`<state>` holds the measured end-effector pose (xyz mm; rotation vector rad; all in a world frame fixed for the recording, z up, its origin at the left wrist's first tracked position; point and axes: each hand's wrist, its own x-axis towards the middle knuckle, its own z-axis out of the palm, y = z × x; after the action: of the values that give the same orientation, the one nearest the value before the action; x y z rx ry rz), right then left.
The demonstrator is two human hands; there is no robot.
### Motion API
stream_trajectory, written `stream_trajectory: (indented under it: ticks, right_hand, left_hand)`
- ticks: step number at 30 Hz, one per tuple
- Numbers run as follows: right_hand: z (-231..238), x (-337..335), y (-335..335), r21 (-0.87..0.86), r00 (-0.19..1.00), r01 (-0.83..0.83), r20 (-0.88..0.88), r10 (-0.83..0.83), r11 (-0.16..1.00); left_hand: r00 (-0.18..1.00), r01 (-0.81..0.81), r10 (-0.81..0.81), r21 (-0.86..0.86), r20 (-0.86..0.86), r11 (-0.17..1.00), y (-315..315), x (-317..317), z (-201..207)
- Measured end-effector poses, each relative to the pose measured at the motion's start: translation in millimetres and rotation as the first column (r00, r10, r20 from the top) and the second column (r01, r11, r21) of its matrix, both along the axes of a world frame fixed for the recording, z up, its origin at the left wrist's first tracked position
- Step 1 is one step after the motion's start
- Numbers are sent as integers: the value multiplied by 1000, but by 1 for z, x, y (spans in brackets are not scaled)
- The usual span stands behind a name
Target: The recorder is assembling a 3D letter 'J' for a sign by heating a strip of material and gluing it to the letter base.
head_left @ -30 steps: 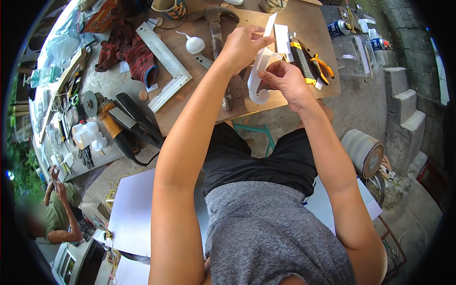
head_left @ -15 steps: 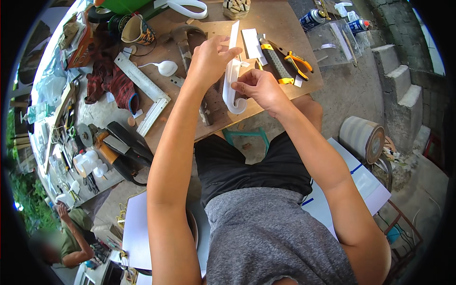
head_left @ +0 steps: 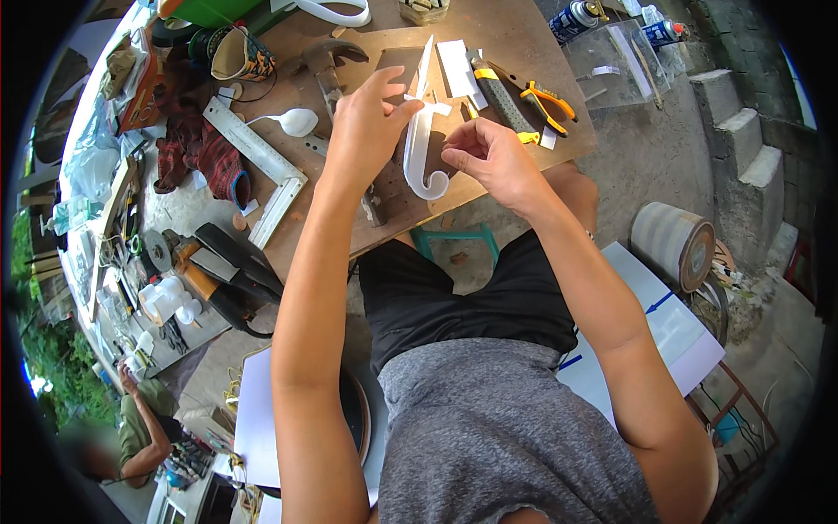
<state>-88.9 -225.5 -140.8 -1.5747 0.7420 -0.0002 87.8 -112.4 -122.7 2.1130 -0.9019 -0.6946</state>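
Note:
A long white strip piece (head_left: 417,157), curled into a hook at its near end and crossed by a short white tab, lies near the front edge of the wooden table (head_left: 393,52). My left hand (head_left: 371,122) is beside its far part, fingers spread, thumb at the tab; I see no grip round it. To the right of the strip, my right hand (head_left: 493,162) hovers with bent fingers and a gap between thumb and index finger, apart from the piece. A claw hammer (head_left: 327,74) lies behind my left hand, its handle partly hidden.
Right of the strip are a white rectangular piece (head_left: 456,68), a black-and-yellow tool (head_left: 497,92) and orange-handled pliers (head_left: 550,106). On the left are a metal square (head_left: 253,157), a white teardrop-shaped object (head_left: 298,122) and an angle grinder (head_left: 205,271). Another person (head_left: 144,428) is at lower left.
My right hand has come off the white strip and shifted slightly right. My left hand has moved a little left and down, its fingers more spread. The hooked strip has shifted slightly.

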Motion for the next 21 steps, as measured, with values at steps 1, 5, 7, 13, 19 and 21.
stream_trajectory:
  ticks: [1,5,7,13,19,21]
  right_hand:
    - [1,1,0,4,1000,2,-3,-2,1000]
    - [7,7,3,25,994,-98,-54,99,995]
    - [6,7,7,18,989,-134,-57,134,991]
    - [-6,4,13,20,983,-181,-33,182,983]
    - [-3,3,17,-100,987,-162,3,163,982]
    - [-6,1,8,-101,989,-146,-8,146,984]
  left_hand:
    - [998,-48,46,-39,-35,998,7,-5,4]
    - [976,-202,189,-116,-110,973,40,-26,10]
    - [971,-235,226,-124,-82,964,55,-36,10]
    - [928,-362,337,-170,-160,917,88,-64,4]
    - [893,-439,403,-188,-202,879,106,-86,-4]
    - [884,-457,421,-181,-204,871,112,-93,-2]
